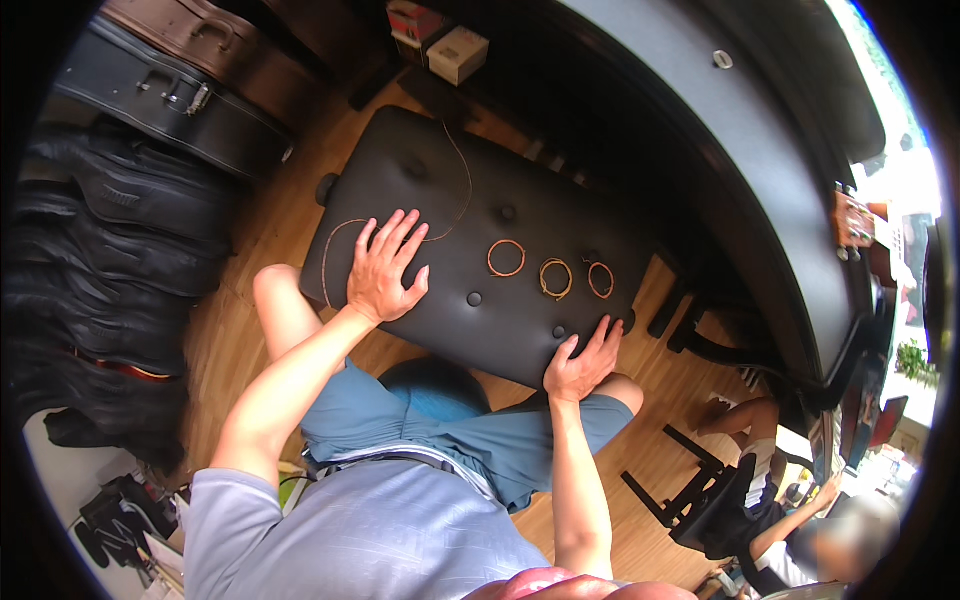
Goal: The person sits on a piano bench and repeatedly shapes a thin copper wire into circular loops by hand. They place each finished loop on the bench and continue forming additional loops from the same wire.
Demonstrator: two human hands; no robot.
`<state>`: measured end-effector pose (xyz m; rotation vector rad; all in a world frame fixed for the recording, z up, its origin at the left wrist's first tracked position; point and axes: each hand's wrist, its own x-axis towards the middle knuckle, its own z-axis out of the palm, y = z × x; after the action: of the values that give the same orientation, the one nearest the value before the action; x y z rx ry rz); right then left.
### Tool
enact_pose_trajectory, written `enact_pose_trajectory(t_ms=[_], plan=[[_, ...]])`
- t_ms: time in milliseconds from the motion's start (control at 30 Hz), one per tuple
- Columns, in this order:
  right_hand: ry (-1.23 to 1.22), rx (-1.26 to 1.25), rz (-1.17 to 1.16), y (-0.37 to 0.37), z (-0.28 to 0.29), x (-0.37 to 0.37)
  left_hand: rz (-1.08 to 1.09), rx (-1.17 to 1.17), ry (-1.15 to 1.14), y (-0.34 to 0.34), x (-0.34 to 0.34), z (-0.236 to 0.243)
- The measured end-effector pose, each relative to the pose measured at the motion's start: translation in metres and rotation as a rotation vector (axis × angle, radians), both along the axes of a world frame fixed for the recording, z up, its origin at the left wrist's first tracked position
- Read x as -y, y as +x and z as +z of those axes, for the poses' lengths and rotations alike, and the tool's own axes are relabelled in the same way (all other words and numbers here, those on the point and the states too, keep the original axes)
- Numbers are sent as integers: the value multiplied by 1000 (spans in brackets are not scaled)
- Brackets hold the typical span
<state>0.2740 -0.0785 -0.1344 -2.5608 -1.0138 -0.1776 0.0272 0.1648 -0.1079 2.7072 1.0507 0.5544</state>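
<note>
We see three strings coiled (506,258) | one string loose (455,190) | left hand (385,270), right hand (583,363) flat on tabletop (440,310), fingers released.

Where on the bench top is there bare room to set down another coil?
Bare padding lies between the left hand and the orange coil, and along the far edge of the bench. It is crowded at the three coils, near the right hand, and where the loose string runs.

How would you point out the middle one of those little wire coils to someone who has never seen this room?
Find the black padded bench in front of the seated person. Three small wire coils lie in a row on it, between the left hand and right hand. The middle coil is yellowish gold and thicker; the coils beside it are thinner and orange-copper.
</note>
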Motion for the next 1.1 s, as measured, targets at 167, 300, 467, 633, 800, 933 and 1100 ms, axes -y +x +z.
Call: enact_pose_trajectory(t_ms=[167,300,467,633,800,933,1100], plan=[[38,7,-2,-4,6,3,-23,33,53,-4,1,4],[129,-7,11,-1,7,11,-59,130,-45,-5,1,5],[364,-112,31,-39,36,21,16,293,-21,-34,4,26],[489,-223,141,-104,51,41,176,236,-47,-51,21,34],[465,-518,241,-148,58,50,168,175,59,-57,33,9],[447,-606,320,-163,69,45,241,217,-51,-45,34,23],[366,-635,397,-165,74,43,81,153,234,-19,11,33]])
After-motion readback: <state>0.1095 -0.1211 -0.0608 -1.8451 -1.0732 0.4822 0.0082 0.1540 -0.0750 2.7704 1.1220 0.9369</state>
